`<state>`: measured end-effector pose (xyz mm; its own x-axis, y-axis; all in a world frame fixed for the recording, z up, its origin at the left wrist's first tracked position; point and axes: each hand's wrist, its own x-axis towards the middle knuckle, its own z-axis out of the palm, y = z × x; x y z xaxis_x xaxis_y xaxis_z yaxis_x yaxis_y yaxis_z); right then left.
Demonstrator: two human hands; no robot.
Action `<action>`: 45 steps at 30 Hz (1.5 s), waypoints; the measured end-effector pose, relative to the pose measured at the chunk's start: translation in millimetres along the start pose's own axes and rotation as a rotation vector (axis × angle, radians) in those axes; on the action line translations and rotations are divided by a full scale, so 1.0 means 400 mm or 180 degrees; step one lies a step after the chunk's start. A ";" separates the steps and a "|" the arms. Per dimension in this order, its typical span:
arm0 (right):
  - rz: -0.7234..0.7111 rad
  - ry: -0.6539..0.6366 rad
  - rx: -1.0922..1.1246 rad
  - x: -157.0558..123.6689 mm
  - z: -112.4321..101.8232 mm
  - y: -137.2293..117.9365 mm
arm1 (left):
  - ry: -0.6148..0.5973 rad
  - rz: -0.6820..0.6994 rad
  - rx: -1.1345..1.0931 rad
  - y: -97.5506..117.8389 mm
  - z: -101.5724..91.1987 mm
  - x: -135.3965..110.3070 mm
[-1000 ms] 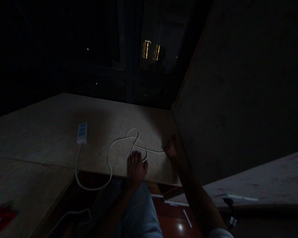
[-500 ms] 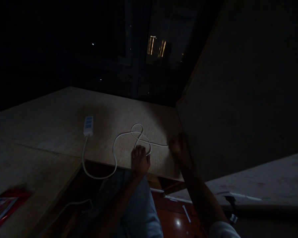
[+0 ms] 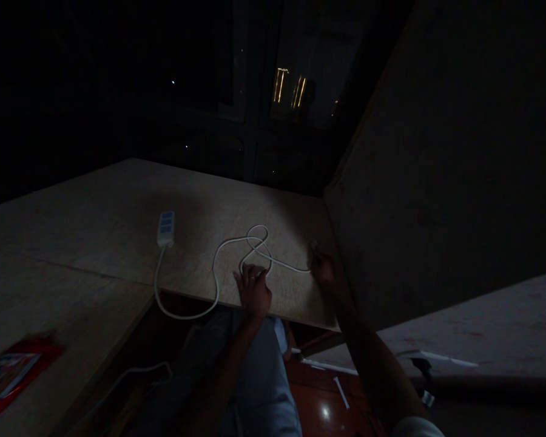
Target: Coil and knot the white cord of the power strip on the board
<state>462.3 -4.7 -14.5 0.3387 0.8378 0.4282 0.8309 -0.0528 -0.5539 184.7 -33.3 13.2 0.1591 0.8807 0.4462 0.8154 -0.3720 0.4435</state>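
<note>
- The cord (image 3: 231, 240) lies on the surface (image 3: 200, 200) in loose, crossing loops, between a power strip (image 3: 166, 228) and the right hand.
- The right hand (image 3: 324, 268) has its fingers curled and appears to grip the cord near one end; a small pale tip shows just past the fingers, too dark to tell for certain what it is.
- The left hand (image 3: 255, 294) is palm down with fingers spread, over the near side of the loops. It seems to touch the cord there, though contact is hard to make out.
- As for progress, a few overlapping turns lie by the left hand, not drawn tight and with no tie visible. I judge the handling of the cord only partly done.
- Left loose: the wavy stretch running to the strip, which dips past the surface's front edge before reaching it, and the straighter run towards the right hand.
- The strip lies flat, well apart from both hands.
- Farther out, a red packet (image 3: 22, 373) lies at the lower left, and a dark wall (image 3: 414, 212) rises beyond the right hand.
</note>
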 end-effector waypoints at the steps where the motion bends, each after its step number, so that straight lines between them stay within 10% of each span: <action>1: -0.0072 -0.0042 0.0086 -0.009 -0.001 -0.001 | -0.0039 0.0018 -0.0006 -0.006 0.000 0.004; 8: -0.0467 -0.0437 0.0499 -0.067 -0.038 -0.004 | -0.0358 0.0578 -0.0089 -0.147 -0.037 0.050; 18: -0.0736 -0.0719 0.0504 -0.082 -0.089 -0.027 | -0.0399 0.0126 0.0194 -0.297 -0.101 0.166; 23: -0.0860 -0.0751 0.0541 -0.083 -0.087 -0.032 | -0.0197 0.0013 -0.0148 -0.239 -0.109 0.150; 29: -0.0932 -0.0737 0.0649 -0.079 -0.084 -0.035 | -0.0340 -0.0056 -0.1680 -0.038 -0.067 0.002; 33: -0.0938 -0.0813 0.0700 -0.080 -0.085 -0.035 | -0.0990 -0.1376 -0.3317 0.055 0.018 -0.006; 38: -0.1001 -0.0866 0.0863 -0.079 -0.079 -0.029 | -0.1461 -0.2364 -0.4474 0.067 0.052 0.064; 45: -0.0885 -0.0674 0.0669 -0.088 -0.076 -0.041 | -0.1810 -0.2564 -0.4568 0.058 0.043 0.081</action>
<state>450.3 -50.1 1.2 -0.0028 0.8990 0.4380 0.7623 0.2854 -0.5809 218.5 -8.5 24.4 0.4117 0.8281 -0.3805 -0.2676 0.5090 0.8181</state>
